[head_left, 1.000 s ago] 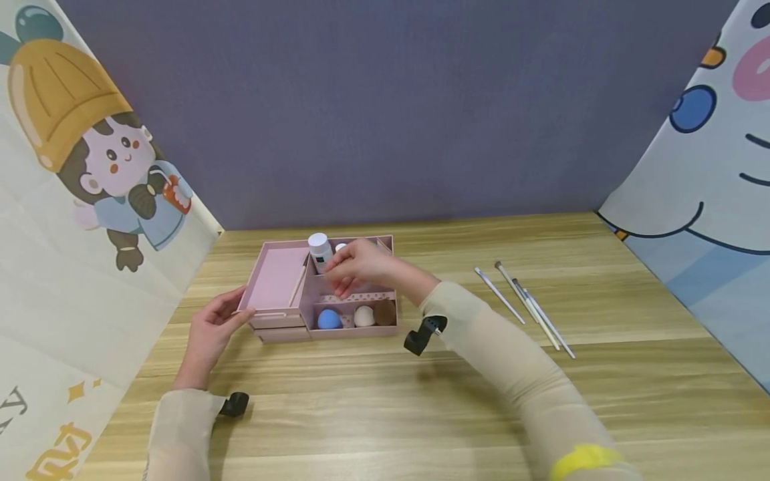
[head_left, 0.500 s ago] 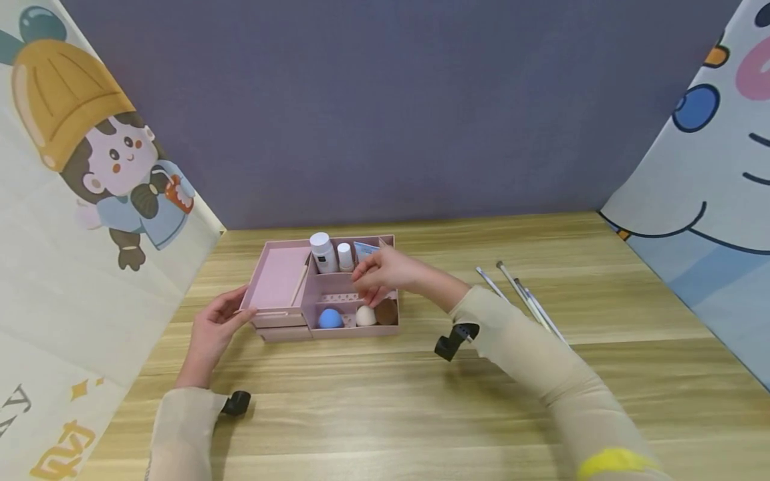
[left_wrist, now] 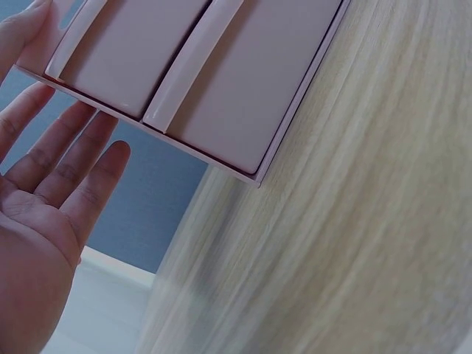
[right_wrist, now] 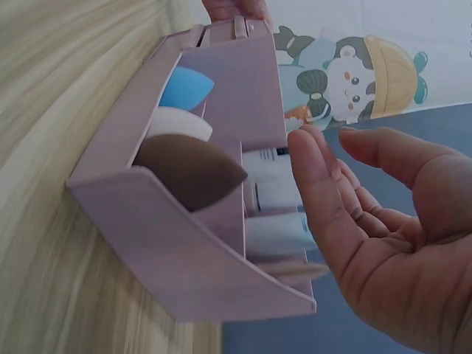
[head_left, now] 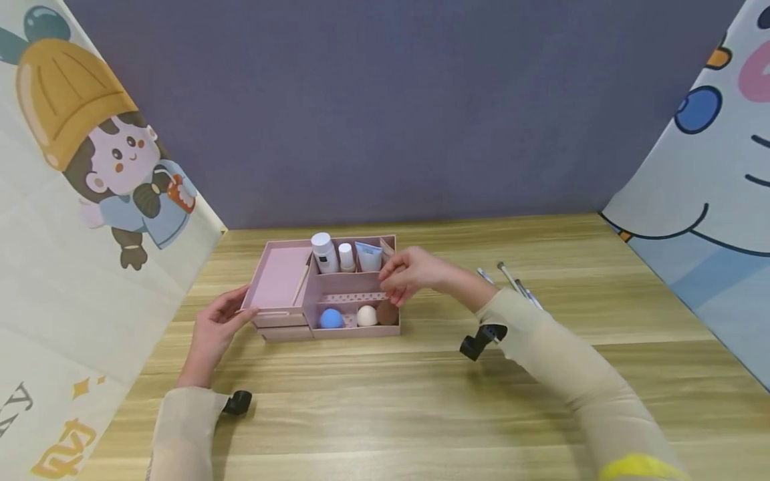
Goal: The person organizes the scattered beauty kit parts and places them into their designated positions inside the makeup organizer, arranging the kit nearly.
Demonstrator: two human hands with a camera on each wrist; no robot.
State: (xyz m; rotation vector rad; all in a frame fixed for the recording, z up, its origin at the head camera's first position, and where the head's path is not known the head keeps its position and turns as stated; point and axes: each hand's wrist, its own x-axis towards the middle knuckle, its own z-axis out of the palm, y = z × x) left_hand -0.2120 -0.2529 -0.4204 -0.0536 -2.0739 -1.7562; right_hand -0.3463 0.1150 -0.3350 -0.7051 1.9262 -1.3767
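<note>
While a pink cosmetics organizer (head_left: 279, 274) stands on the wooden worktop (head_left: 361, 401) in the head view, the left hand (head_left: 215, 325) touches its left front corner, and the right hand (head_left: 416, 270) hangs near its right wall. Blue (head_left: 331, 318), cream (head_left: 367, 316) and brown makeup sponges (head_left: 388, 312) sit in the front compartment; brushes (head_left: 510, 278) lie to the right.

In the left wrist view, the left fingers are nearly straight and unclenched — they rest at the organizer's side, beside two drawers (left_wrist: 243, 81).

In the right wrist view, the right fingers are loosely bent and released — thumb and forefinger stand apart.
</note>
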